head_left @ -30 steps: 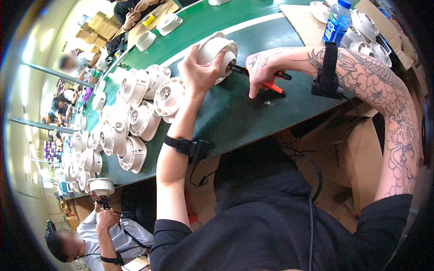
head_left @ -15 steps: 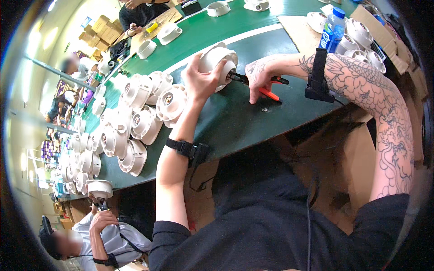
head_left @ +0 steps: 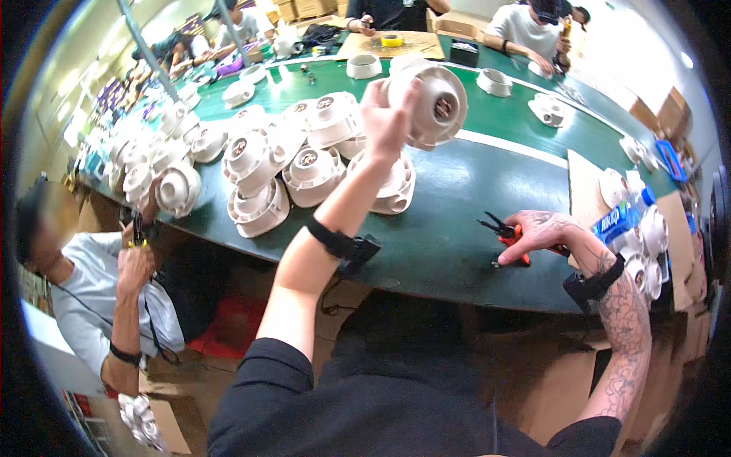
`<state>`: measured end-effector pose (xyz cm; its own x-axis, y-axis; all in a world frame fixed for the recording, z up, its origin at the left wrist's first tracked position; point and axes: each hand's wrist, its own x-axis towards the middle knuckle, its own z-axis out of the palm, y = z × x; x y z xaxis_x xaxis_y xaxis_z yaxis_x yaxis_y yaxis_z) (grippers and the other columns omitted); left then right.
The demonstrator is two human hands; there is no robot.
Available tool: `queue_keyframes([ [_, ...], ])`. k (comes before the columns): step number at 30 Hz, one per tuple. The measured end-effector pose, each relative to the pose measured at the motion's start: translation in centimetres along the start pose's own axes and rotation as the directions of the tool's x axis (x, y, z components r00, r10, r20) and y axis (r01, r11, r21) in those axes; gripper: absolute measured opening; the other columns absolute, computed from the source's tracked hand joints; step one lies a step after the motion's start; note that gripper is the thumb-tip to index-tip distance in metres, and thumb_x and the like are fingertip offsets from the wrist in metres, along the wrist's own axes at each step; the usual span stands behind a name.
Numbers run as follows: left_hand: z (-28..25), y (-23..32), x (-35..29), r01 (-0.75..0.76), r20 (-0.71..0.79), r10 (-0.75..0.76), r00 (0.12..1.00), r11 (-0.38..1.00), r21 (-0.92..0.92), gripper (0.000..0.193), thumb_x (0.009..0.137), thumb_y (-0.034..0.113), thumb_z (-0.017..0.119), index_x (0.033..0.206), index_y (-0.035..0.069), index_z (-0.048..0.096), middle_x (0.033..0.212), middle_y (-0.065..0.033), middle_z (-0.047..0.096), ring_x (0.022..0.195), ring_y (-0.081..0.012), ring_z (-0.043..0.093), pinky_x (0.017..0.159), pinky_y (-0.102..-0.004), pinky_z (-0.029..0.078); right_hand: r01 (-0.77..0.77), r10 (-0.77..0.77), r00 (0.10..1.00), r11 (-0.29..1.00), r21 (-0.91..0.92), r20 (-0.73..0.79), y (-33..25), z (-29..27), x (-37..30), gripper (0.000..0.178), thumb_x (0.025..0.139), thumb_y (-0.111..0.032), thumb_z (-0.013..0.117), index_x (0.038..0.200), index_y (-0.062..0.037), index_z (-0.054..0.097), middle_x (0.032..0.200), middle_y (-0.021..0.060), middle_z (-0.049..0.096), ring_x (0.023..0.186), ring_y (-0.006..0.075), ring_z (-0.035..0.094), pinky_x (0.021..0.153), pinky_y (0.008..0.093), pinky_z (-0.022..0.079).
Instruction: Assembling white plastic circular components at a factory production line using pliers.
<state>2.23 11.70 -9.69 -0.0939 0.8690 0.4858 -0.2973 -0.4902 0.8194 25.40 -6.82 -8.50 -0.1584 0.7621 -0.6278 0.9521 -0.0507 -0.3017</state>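
A round white plastic housing with a dark coppery centre is lifted above the table, gripped at its near left side by my left hand. Its stepped hub faces right and toward me. Low over the table's near right part, my right hand is closed round a pair of pliers with orange-red handles. Their black jaws point left, spread apart, well away from the housing. Beneath and left of my left arm, more white housings lie piled together; my forearm hides part of one.
The table is dark green with a curved near edge. A blue-labelled bottle lies among housings at the right, beside cardboard. Across a green belt, several people work. Another person sits at my left, holding a tool.
My left hand has raised the housing and turned its hub outward. The pliers have come away from it, moving right and nearer with my right hand. The view has swung rightward.
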Motion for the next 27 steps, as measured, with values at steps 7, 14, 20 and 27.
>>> queue_keyframes([
  [7,-11.0,2.3,1.3,0.554,0.215,-0.517,0.829,0.812,-0.183,0.039,0.094,0.029,0.061,0.124,0.004,0.056,0.109,-0.0098,0.063,0.101,-0.0197,0.065,0.081,-0.0325,0.057,-0.057,-0.158,0.955,0.735,0.676,0.251,6.1,-1.2,3.5,0.04,0.083,-0.025,0.08,0.107,0.0011,0.062,0.099,0.0114,0.071,0.093,0.0185,0.069,0.083,0.0324,0.056],
  [14,-19.9,-4.5,2.4,0.177,0.092,-0.274,0.957,0.809,0.56,0.037,0.098,0.024,0.055,0.125,0.0,0.058,0.11,-0.0134,0.064,0.101,-0.0207,0.061,0.087,-0.0349,0.051,-0.061,-0.494,0.822,0.421,0.905,0.285,8.7,-1.6,9.4,0.032,0.093,-0.022,0.066,0.113,0.0027,0.06,0.104,0.0174,0.069,0.099,0.0351,0.069,0.086,0.049,0.057],
  [20,-13.4,-0.1,2.7,0.442,0.133,-0.479,0.868,0.866,0.235,0.05,0.095,0.019,0.059,0.139,0.005,0.039,0.124,-0.015,0.058,0.112,-0.0219,0.058,0.092,-0.0358,0.051,0.117,-0.657,0.743,-0.063,0.991,-0.129,12.6,2.1,9.0,0.044,0.088,-0.027,0.07,0.12,0.0008,0.059,0.114,0.0169,0.065,0.107,0.0377,0.065,0.092,0.0525,0.054],
  [27,-14.0,-2.6,5.7,0.336,0.168,-0.453,0.875,0.821,0.461,0.03,0.091,0.014,0.067,0.119,0.006,0.06,0.118,-0.0111,0.062,0.099,-0.0166,0.062,0.081,-0.0279,0.053,0.119,-0.603,0.793,0.016,0.993,-0.086,12.1,1.6,9.2,0.05,0.084,-0.027,0.074,0.121,0.0027,0.057,0.111,0.0179,0.065,0.106,0.0377,0.066,0.091,0.0529,0.055],
])
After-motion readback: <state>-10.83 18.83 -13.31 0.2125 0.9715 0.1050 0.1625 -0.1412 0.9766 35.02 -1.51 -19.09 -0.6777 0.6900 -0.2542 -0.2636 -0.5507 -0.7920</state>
